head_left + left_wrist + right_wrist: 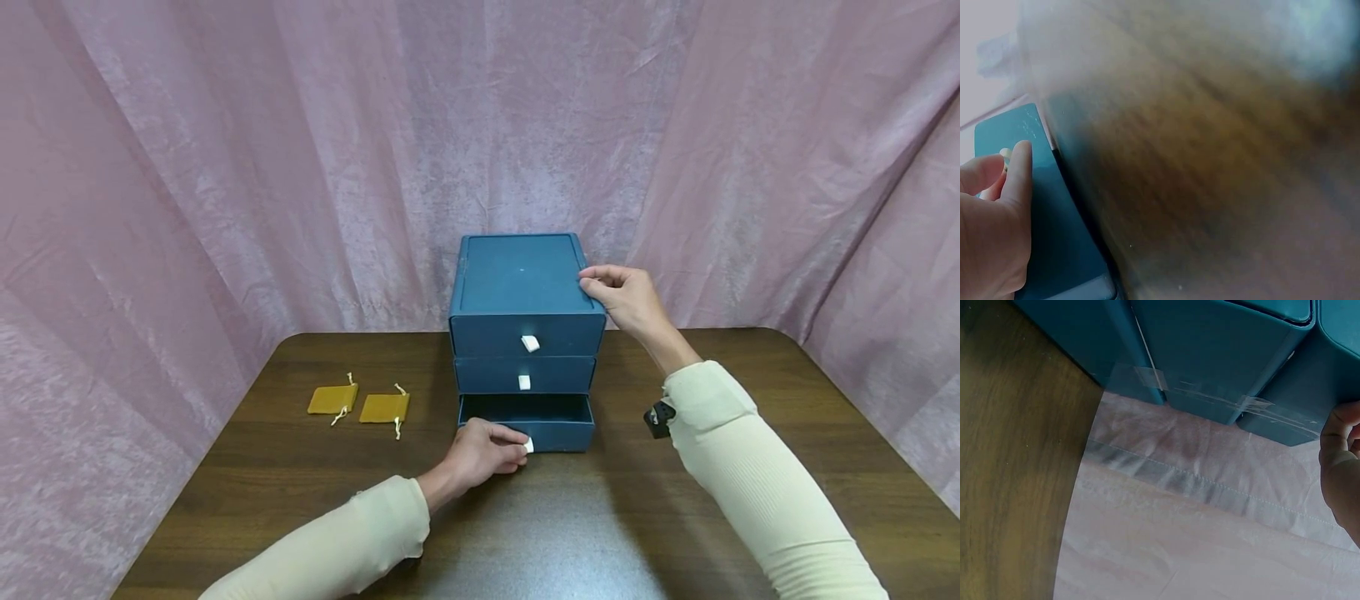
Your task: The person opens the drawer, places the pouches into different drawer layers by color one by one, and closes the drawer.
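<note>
A blue drawer unit (517, 271) stands on the table, three drawers stacked, each with a white pull tab. Its bottom drawer (566, 435) is pulled partly out, and the part of its inside that shows is dark. My left hand (483, 454) pinches that drawer's white tab (529, 445) between thumb and fingers; the left wrist view shows the same pinch on the tab (1005, 152). At the unit's upper right edge, my right hand (630, 300) grips the rim with curled fingers. The right wrist view catches this hand (1342, 462) only partly, against the unit's side.
Two mustard-yellow drawstring pouches, a left pouch (332, 400) and a right pouch (385, 408), lie flat on the wooden table (300, 500), left of the unit. A pink curtain (337, 167) hangs behind. Clear tape (1210, 394) runs across the unit's side.
</note>
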Demonstrator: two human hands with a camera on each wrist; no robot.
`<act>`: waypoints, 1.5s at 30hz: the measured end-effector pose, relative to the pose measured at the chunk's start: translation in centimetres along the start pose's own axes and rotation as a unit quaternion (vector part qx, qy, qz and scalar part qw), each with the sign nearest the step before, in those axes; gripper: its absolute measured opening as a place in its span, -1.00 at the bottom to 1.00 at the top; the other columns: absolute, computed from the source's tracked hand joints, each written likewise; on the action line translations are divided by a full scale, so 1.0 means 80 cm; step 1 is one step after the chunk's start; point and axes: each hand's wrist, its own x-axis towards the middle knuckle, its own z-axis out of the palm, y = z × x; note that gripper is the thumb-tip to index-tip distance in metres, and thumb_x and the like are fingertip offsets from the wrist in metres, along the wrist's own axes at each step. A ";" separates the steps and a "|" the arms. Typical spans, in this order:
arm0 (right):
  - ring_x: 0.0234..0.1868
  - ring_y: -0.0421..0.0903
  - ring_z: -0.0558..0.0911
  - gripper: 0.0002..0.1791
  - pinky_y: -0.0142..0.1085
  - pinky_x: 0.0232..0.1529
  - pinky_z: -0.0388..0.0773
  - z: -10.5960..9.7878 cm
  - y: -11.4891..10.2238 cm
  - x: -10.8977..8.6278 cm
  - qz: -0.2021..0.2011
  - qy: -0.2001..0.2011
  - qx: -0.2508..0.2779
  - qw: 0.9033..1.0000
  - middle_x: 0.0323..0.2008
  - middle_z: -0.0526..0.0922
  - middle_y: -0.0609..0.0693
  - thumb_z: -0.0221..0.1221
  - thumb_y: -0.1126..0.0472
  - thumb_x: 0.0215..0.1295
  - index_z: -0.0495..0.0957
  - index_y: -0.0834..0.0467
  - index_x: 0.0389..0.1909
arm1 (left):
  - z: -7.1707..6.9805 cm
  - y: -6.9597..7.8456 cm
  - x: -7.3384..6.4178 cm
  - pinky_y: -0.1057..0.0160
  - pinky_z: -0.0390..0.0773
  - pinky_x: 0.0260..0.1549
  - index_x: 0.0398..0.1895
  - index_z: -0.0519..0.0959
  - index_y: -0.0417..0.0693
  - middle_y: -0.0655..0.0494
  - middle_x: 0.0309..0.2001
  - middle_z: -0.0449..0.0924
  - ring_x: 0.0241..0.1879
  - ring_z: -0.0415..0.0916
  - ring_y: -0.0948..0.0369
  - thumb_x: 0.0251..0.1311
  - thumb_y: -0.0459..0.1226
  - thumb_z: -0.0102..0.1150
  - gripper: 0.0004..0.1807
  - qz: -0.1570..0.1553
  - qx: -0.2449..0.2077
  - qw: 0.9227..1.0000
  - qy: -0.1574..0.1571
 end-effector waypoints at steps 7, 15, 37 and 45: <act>-0.34 -0.07 0.36 -0.66 -0.32 -0.42 0.30 0.002 0.001 0.000 -0.005 0.005 0.003 1.000 -0.42 0.46 -0.03 0.16 0.09 0.46 0.65 0.20 0.09 | 0.003 -0.002 -0.004 0.25 0.70 -0.28 -0.17 0.75 -0.29 -0.09 -0.24 0.72 -0.33 0.71 0.14 0.20 -0.49 0.32 -0.85 -0.007 -0.002 1.000 0.004; -0.31 -0.08 0.36 -0.65 -0.32 -0.38 0.30 0.001 0.001 0.000 -0.007 0.006 0.001 1.000 -0.41 0.45 -0.04 0.15 0.09 0.47 0.65 0.21 0.10 | 0.008 -0.002 -0.012 0.22 0.70 -0.30 -0.15 0.74 -0.30 -0.14 -0.24 0.72 -0.34 0.70 0.16 0.20 -0.49 0.32 -0.84 -0.006 -0.002 1.000 0.011; -0.37 -0.11 0.37 -0.65 -0.34 -0.43 0.30 0.000 0.000 -0.001 -0.006 0.006 -0.002 1.000 -0.43 0.45 -0.05 0.16 0.08 0.46 0.65 0.20 0.10 | 0.011 -0.004 -0.031 0.24 0.70 -0.32 -0.15 0.74 -0.30 -0.05 -0.26 0.73 -0.34 0.69 0.21 0.16 -0.52 0.33 -0.81 0.019 0.011 1.000 0.003; -0.43 -0.11 0.35 -0.67 -0.33 -0.49 0.26 0.002 0.001 -0.001 -0.023 0.014 0.011 1.000 -0.47 0.45 -0.04 0.18 0.08 0.43 0.68 0.19 0.04 | 0.011 -0.005 -0.037 0.25 0.70 -0.33 -0.16 0.75 -0.27 -0.02 -0.25 0.73 -0.35 0.67 0.23 0.13 -0.50 0.37 -0.80 0.021 0.020 1.000 0.002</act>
